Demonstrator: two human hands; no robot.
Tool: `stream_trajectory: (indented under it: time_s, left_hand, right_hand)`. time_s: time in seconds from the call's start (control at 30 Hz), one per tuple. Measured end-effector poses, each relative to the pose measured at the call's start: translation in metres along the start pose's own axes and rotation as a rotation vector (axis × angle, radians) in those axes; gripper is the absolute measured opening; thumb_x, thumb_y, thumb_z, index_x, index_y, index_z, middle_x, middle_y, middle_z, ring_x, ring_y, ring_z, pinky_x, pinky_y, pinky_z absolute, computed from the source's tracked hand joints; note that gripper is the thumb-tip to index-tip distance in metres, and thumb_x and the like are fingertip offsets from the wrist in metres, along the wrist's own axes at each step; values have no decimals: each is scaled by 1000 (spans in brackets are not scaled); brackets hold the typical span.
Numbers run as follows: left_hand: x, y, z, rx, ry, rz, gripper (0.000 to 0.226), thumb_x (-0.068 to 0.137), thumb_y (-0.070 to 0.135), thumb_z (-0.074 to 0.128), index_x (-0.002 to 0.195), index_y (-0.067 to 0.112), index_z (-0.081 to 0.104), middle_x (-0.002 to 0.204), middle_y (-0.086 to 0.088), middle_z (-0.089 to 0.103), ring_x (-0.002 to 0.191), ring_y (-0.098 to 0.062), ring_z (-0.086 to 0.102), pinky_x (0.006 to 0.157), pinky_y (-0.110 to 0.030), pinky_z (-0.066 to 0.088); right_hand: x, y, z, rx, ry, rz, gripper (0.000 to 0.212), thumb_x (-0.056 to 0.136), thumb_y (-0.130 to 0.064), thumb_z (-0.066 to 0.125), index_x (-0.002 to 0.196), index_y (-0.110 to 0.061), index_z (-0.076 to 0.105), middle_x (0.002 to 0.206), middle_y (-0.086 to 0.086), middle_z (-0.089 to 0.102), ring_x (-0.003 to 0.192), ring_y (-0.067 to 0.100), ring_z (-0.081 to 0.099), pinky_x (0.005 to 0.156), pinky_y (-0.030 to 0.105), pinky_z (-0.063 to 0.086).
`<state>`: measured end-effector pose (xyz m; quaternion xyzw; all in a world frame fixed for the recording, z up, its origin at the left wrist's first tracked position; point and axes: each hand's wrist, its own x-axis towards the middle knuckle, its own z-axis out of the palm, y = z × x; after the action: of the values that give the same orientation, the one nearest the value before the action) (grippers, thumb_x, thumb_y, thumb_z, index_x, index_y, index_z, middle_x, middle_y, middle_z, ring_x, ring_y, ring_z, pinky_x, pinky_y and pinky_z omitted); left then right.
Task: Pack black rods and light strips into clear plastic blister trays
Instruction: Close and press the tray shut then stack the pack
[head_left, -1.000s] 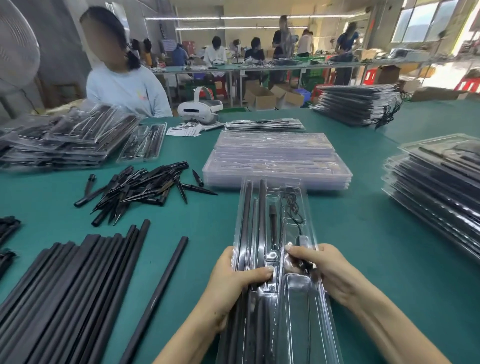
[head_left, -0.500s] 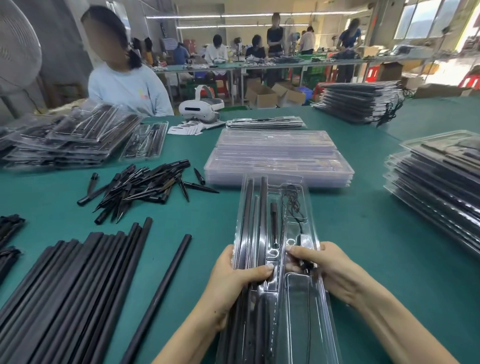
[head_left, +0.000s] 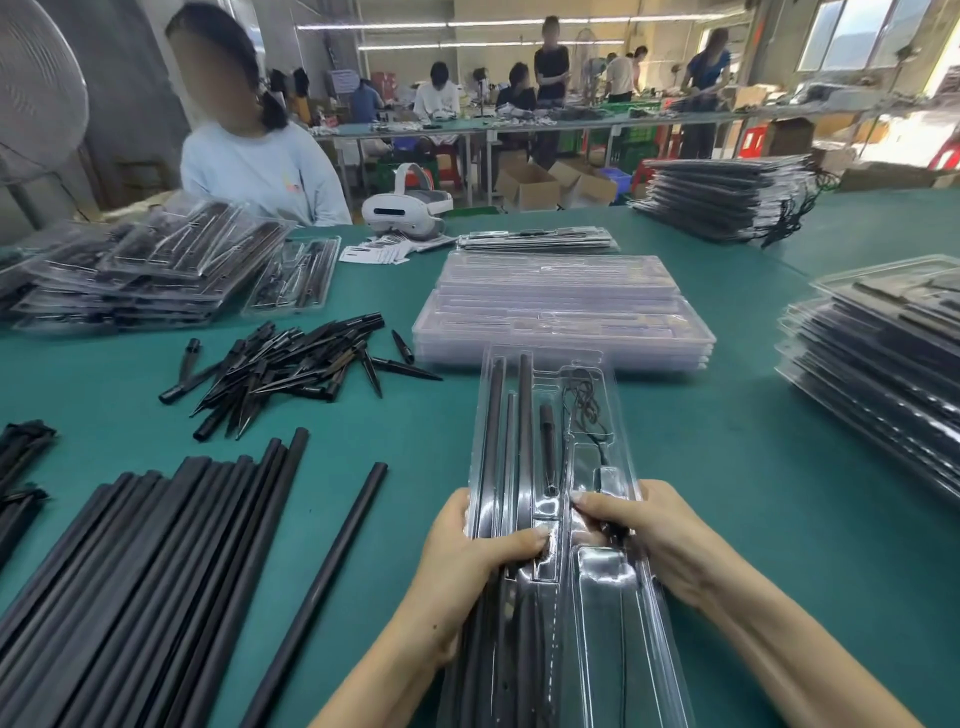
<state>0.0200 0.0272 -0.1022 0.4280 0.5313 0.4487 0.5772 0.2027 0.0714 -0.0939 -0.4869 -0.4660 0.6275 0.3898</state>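
A long clear blister tray (head_left: 602, 597) lies lengthwise in front of me on the green table (head_left: 727, 467). Black rods (head_left: 524, 415) fill its left channels; a short black spike (head_left: 548, 447) and a coiled cable (head_left: 584, 400) sit in the middle pockets. My left hand (head_left: 467, 566) grips the tray's left edge, thumb pressing on the rods. My right hand (head_left: 660, 535) holds the right edge, thumb on the tray's middle. Loose black rods (head_left: 156, 571) lie at the left.
A heap of black spikes (head_left: 291, 364) lies left of centre. Empty clear trays (head_left: 561, 312) are stacked just beyond my tray. Packed trays are piled at the right (head_left: 883, 364), far left (head_left: 145, 270) and back (head_left: 727, 197). A person sits across the table; a white headset (head_left: 405, 208) rests near them.
Both hands keep the same hold on the tray. Only the view has shifted slightly.
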Motion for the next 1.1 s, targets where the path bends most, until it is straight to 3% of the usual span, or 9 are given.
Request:
stream_trajectory:
  time_s: [0.13, 0.23, 0.33, 0.53, 0.67, 0.8, 0.9, 1.03, 1.1]
  left_hand:
    - [-3, 1, 1, -36, 27, 5, 66, 55, 24, 81, 115, 15, 55, 97, 0, 74, 87, -15, 71, 68, -19, 54]
    - [-4, 1, -1, -64, 26, -41, 80, 55, 23, 84, 125, 7, 49, 113, -5, 69, 99, -20, 68, 83, -29, 54]
    - [-6, 0, 0, -62, 40, -33, 69, 53, 20, 87, 112, 18, 51, 107, 4, 71, 93, -12, 69, 65, -16, 51]
    - [-7, 1, 3, -63, 60, 0, 66, 53, 16, 83, 114, 14, 59, 98, -4, 74, 91, -20, 71, 78, -29, 55]
    - [-10, 4, 3, -86, 57, -8, 63, 58, 14, 87, 114, 16, 58, 87, 10, 75, 79, -3, 71, 62, -12, 51]
    - [-10, 6, 5, -94, 58, -32, 81, 51, 14, 87, 124, 5, 53, 108, -6, 71, 96, -21, 70, 78, -27, 55]
    - [-9, 5, 4, -119, 85, -45, 77, 47, 18, 82, 117, 5, 53, 102, -8, 72, 89, -23, 70, 68, -25, 55]
    - [-10, -1, 3, -103, 117, -41, 106, 44, 33, 86, 136, 6, 41, 130, -13, 56, 109, -24, 63, 99, -41, 47]
    - [-13, 1, 6, -94, 150, -13, 108, 48, 33, 86, 141, 11, 35, 138, -9, 49, 116, -19, 55, 101, -34, 42]
  right_hand:
    - [3, -1, 1, -57, 0, -2, 27, 82, -14, 71, 64, -1, 57, 60, 15, 49, 54, 21, 47, 54, 24, 40]
    - [5, -3, -1, -69, -38, 45, 33, 80, -18, 72, 52, -6, 59, 56, 13, 53, 47, 18, 47, 46, 22, 38]
    - [8, -3, -4, -45, -81, 34, 38, 77, -15, 73, 43, -15, 56, 47, 1, 49, 38, 7, 40, 39, 14, 32]
    - [2, -3, -1, 21, -37, -11, 27, 66, -18, 79, 62, -5, 56, 56, 12, 48, 48, 18, 44, 46, 21, 39]
    - [2, 3, 4, 2, 84, -52, 38, 72, -7, 78, 48, -14, 49, 45, 2, 42, 37, 9, 38, 38, 14, 33]
    - [1, 2, 2, 19, 152, -25, 35, 68, -13, 81, 48, -16, 52, 48, 4, 44, 41, 12, 39, 42, 17, 34]
    - [-2, -4, 5, 10, 85, 26, 35, 67, -18, 80, 47, -17, 51, 47, 0, 46, 40, 10, 40, 44, 20, 32]
    - [-6, -7, 9, -18, 97, 90, 51, 81, -10, 70, 33, -14, 54, 37, -2, 49, 26, 4, 40, 31, 10, 30]
    - [-7, -6, 9, -20, 131, 105, 41, 82, -13, 70, 44, -12, 55, 39, -1, 48, 27, 4, 38, 32, 11, 30]
